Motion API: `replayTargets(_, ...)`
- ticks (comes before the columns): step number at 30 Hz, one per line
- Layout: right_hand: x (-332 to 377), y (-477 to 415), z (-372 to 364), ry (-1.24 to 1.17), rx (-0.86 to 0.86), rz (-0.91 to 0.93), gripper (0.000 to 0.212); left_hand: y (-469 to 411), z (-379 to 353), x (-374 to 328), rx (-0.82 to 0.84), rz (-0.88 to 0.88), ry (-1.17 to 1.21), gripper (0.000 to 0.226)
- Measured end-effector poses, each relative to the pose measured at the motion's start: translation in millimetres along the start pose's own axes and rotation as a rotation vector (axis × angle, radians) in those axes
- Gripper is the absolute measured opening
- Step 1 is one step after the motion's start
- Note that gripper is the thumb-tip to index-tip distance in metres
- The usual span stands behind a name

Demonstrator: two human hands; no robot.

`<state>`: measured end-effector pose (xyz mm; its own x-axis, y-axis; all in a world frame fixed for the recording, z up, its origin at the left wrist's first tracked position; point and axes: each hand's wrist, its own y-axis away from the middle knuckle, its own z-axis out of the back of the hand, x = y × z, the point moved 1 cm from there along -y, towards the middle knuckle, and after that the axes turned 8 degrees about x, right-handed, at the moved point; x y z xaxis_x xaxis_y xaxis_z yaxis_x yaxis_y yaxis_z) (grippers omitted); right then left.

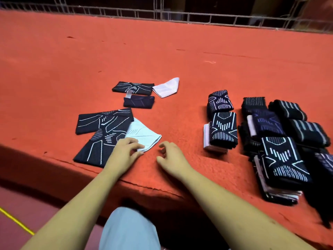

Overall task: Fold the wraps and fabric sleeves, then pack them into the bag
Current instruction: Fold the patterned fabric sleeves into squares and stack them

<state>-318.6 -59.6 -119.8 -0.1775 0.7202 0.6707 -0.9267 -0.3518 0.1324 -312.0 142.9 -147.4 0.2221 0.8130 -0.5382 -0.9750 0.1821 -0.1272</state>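
Your left hand [126,152] lies near the front edge of the orange bench [180,51]. Its fingers curl onto the near corner of a white cloth [144,135] with the thumb just under that corner, pinching it. The white cloth lies flat against the right side of a black sleeve [100,130] with white lines, which is spread out in a bent shape to the left of that hand. Your right hand [171,157] is just to the right of the cloth, apart from it, fingers loosely curled and holding nothing. Farther back lie a second black sleeve [133,86], a smaller dark piece [139,102] just in front of it, and a second white cloth [166,87] touching its right end. Well to your right sit two folded bundles [222,123] and, beyond them, a crowded heap of folded sleeves [281,141].
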Motion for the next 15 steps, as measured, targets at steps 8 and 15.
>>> replayTargets(8,-14,2,19,0.025,-0.279,0.118,0.07,-1,18,-51,-0.125,-0.168,0.296,0.006)
replayTargets(15,-45,38,37,-0.004,-0.274,0.336,0.031,25,-2,-78,0.059,-0.225,0.543,0.01)
